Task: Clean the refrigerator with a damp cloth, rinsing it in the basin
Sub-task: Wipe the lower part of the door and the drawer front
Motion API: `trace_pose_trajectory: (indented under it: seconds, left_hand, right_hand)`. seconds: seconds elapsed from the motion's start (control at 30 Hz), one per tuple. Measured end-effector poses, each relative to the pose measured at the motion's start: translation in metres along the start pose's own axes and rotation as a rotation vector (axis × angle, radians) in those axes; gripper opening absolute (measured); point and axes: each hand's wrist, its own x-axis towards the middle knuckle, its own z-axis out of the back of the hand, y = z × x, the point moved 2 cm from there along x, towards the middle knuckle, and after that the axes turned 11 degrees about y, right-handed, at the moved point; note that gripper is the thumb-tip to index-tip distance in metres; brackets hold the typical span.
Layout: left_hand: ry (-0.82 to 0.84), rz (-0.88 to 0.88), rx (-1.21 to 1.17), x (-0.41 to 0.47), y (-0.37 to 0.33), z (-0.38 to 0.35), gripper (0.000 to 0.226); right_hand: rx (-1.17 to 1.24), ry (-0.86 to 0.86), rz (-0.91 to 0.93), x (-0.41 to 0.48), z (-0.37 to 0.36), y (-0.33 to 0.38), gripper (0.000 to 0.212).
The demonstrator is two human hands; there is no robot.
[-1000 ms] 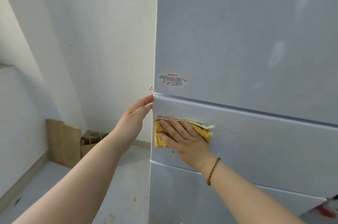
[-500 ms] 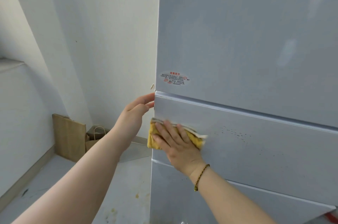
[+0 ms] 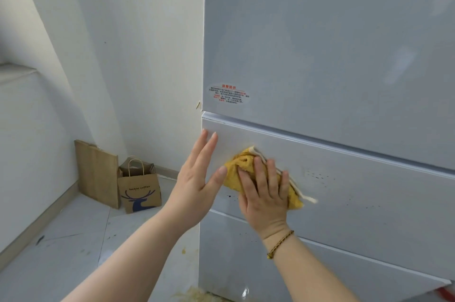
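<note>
A pale grey refrigerator [image 3: 332,43] fills the right side, with a tall upper door and two drawer fronts below. My right hand [image 3: 264,193] presses a bunched yellow cloth [image 3: 237,176] with a white edge flat against the middle drawer front [image 3: 369,198]. Small dark specks dot that front to the right of the cloth. My left hand [image 3: 197,178] has straight fingers and rests flat near the drawer's left edge, just left of the cloth. The basin is not in view.
A printed paper bag [image 3: 139,188] and a flat brown bag [image 3: 97,171] lean against the white wall at the left. Yellowish crumbs [image 3: 194,295] lie on the grey floor tiles by the refrigerator's foot. A red-and-white label [image 3: 229,94] sits on the upper door.
My left hand has left the drawer's top corner and now lies flat lower down. My right hand has slid the cloth to the right and turned it, bunching it up.
</note>
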Motion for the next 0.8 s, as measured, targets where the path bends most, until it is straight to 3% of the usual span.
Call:
trace_pose_trajectory:
  seconds: [0.17,0.27,0.37,0.53,0.6,0.7,0.77,0.8]
  left_hand:
    - [0.043,0.019,0.02,0.002,0.007,-0.002,0.054]
    - [0.062,0.027,-0.029,0.003,0.007,-0.003,0.044]
    - [0.072,0.024,-0.027,0.002,0.009,-0.001,0.048]
    - [0.08,0.032,-0.108,0.003,0.009,-0.002,0.039]
    - [0.075,0.037,-0.118,0.002,0.008,-0.004,0.043]
    - [0.064,0.032,-0.108,0.002,0.008,-0.006,0.04]
    - [0.07,0.042,-0.129,0.002,0.007,-0.006,0.038]
    - [0.069,0.045,-0.134,0.002,0.007,-0.005,0.042]
  right_hand:
    - [-0.072,0.273,0.418,-0.057,-0.034,0.022,0.069]
    - [-0.127,0.39,0.585,-0.065,-0.038,0.017,0.064]
    - [-0.085,0.337,0.557,-0.051,-0.025,0.01,0.057]
    - [-0.018,0.057,0.139,-0.014,0.008,-0.023,0.049]
    - [-0.038,0.011,0.052,-0.011,0.011,-0.024,0.046]
    - [-0.075,0.077,0.12,-0.033,-0.009,-0.008,0.06]
    - [-0.101,0.222,0.324,-0.058,-0.025,0.0,0.073]
    - [-0.13,0.303,0.47,-0.068,-0.03,0.002,0.07]
